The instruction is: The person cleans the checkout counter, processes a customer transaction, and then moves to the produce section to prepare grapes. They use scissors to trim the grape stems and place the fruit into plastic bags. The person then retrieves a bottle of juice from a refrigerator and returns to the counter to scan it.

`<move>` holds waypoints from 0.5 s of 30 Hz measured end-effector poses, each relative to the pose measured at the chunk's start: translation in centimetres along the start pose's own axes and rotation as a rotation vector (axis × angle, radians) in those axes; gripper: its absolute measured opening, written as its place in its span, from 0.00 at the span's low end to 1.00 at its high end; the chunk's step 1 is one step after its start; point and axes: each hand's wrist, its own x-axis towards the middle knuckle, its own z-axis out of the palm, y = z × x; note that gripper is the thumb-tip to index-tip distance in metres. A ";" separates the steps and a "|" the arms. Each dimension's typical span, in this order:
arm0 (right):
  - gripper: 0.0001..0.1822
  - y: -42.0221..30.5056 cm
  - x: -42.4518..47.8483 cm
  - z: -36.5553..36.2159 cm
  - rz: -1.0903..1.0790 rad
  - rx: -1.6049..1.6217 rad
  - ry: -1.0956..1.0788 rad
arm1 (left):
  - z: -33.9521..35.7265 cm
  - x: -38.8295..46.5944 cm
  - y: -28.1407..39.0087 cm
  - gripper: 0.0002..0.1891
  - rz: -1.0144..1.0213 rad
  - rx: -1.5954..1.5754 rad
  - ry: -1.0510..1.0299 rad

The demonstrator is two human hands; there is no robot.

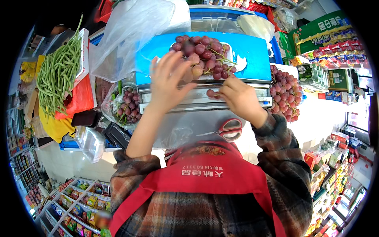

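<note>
A bunch of red grapes [207, 53] lies on a white tray [230, 54] atop a blue-topped appliance [254, 56] with a metal front. My left hand [170, 80], blurred, has its fingers spread at the left side of the bunch. Whether its fingertips touch the fruit I cannot tell. Over the metal front, my right hand [241, 96] pinches a small grape sprig [212, 94] at the bunch's near right edge. Scissors [230, 129] with red-and-grey handles lie on the grey surface nearer to me.
Another heap of grapes [284, 94] is on the right. A bag of grapes [128, 103] sits on the left, near black trays [117, 134] and clear plastic boxes [94, 145]. Green beans [59, 74] fill the far left. Plastic bags [130, 32] hang over the appliance's back left.
</note>
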 end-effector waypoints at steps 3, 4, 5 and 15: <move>0.07 -0.2 0.6 -3.6 0.128 0.172 0.075 | -0.8 -2.1 -1.3 0.44 -0.168 -0.048 0.035; 0.07 0.0 1.0 -4.5 0.217 0.278 0.083 | -0.8 -2.5 -1.5 0.50 -0.171 -0.020 -0.017; 0.07 0.3 1.5 -5.2 0.306 0.383 0.091 | -0.5 -2.5 -1.4 0.50 -0.181 -0.022 -0.033; 0.07 7.2 5.0 -1.8 0.296 0.029 0.077 | 2.9 -0.1 -1.8 0.50 -0.268 -0.177 -0.058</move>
